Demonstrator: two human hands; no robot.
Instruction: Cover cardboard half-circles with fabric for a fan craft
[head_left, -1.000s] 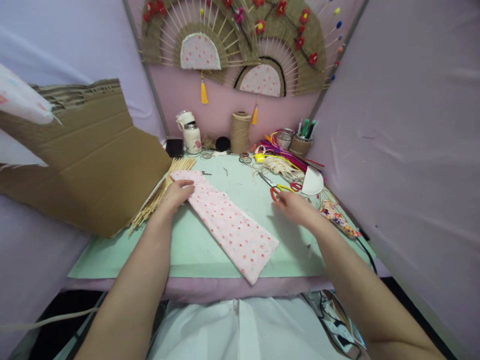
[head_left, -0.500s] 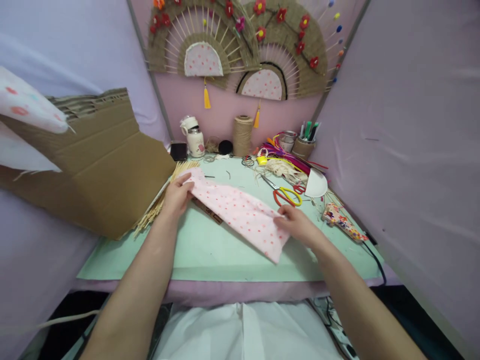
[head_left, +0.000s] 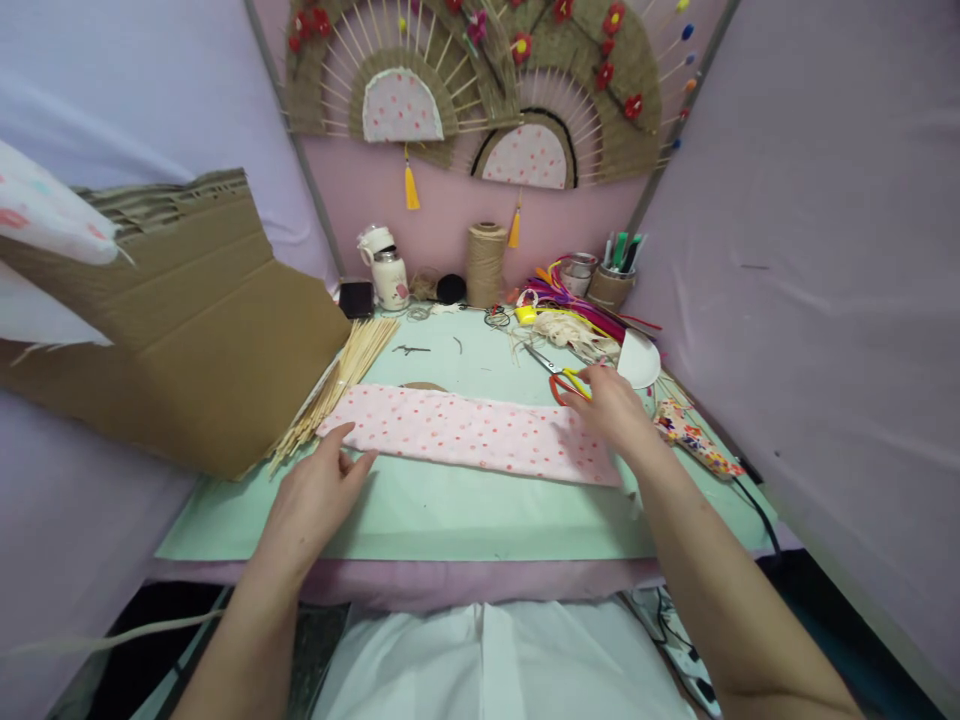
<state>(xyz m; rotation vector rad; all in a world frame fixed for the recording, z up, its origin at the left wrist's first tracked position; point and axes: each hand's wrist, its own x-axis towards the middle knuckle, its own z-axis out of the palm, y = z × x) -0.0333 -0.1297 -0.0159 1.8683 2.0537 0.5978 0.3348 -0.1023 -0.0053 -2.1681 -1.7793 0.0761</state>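
Note:
A long folded strip of pink fabric with red dots (head_left: 472,437) lies flat across the green cutting mat (head_left: 420,510), running left to right. My left hand (head_left: 319,490) rests on the mat with fingers apart, its fingertips touching the strip's near left edge. My right hand (head_left: 611,405) lies on the strip's right end, reaching toward the scissors with yellow and red handles (head_left: 564,378); its fingers are partly hidden from me. A brown disc (head_left: 424,386) peeks out from behind the fabric.
A bundle of bamboo sticks (head_left: 341,380) and a cardboard sheet (head_left: 172,320) lie at the left. At the back stand a twine spool (head_left: 486,263), a white jar (head_left: 386,270), a pen cup (head_left: 611,280) and coloured pipe cleaners (head_left: 570,300). A white half-disc (head_left: 639,362) lies right.
The fabric strip was turned from a diagonal position to lie straight across the mat. My left hand slid down to its near left edge; my right hand moved up toward the scissors.

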